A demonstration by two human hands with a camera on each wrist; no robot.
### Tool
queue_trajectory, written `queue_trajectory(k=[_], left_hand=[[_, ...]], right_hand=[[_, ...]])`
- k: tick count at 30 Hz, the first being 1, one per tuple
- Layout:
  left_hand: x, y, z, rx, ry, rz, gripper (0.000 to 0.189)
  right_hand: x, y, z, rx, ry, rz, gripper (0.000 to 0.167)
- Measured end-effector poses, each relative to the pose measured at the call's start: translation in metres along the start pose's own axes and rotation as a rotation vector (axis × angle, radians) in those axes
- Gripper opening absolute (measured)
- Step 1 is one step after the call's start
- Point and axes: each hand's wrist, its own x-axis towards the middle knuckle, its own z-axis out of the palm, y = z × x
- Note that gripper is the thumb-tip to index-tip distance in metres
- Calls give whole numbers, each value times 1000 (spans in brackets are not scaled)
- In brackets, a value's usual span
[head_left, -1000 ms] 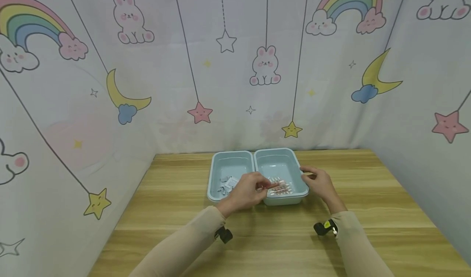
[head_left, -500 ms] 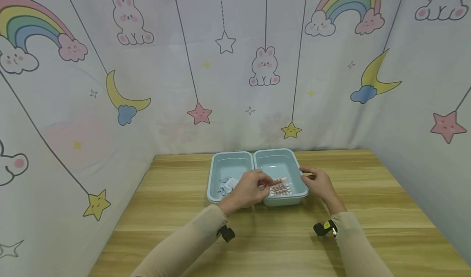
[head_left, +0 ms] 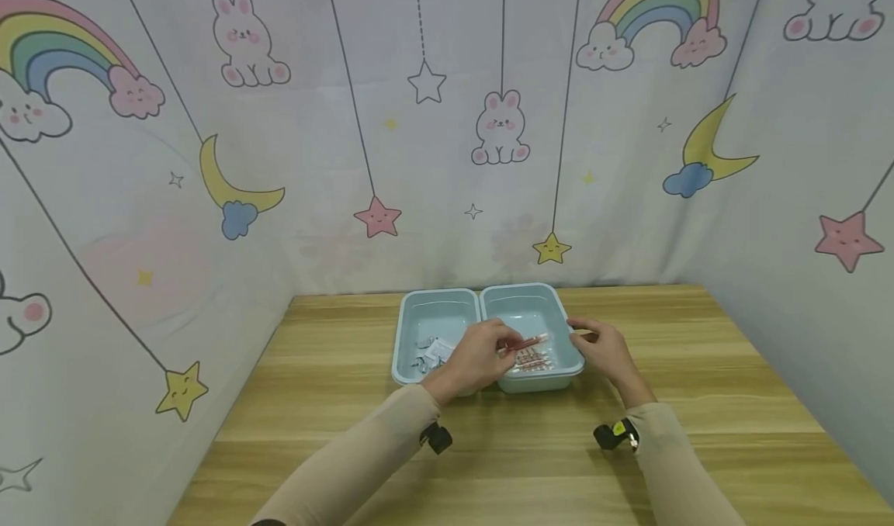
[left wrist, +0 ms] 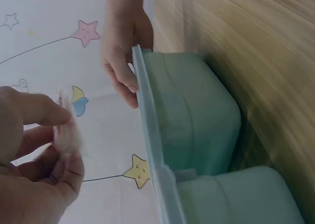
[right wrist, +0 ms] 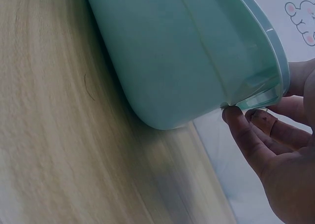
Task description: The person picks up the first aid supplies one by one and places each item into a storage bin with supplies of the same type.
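My left hand point(head_left: 478, 359) is over the near left part of the right light-blue plastic tub point(head_left: 552, 382). Between thumb and fingers it pinches a slim clear-wrapped packet point(left wrist: 68, 128) with reddish-brown contents, held above the rim in the left wrist view. Below it in the tub lie several similar packets point(head_left: 534, 363). My right hand point(head_left: 606, 351) grips that tub's right rim, thumb against the outer wall and fingers at the edge in the right wrist view. Part of the near left rim is hidden behind my left hand.
A second light-blue tub point(head_left: 400, 340) adjoins on the left, with small white and silver packets point(head_left: 434, 351) inside. Both stand towards the back of a wood-grain table point(head_left: 531, 464), in front of a printed curtain point(head_left: 447, 254).
My left hand has moved slightly right with the pinched packet, which now shows more of its length over the tub. My right hand stays at the rim.
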Motion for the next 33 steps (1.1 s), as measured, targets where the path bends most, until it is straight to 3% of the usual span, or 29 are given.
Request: queue_trajectory(k=[3, 6, 16, 33], left_hand=[[1, -4, 6, 80, -30, 16, 35], [-2, -8, 10, 93, -49, 28, 45], [-5, -8, 7, 36, -9, 66, 35], [-6, -13, 2, 13, -37, 10, 36]], right_hand=[[-1, 0, 1, 2, 4, -4, 36], [-1, 0, 1, -2, 0, -3, 36], [1, -2, 0, -6, 4, -10, 36], [3, -6, -3, -57, -18, 11, 36]])
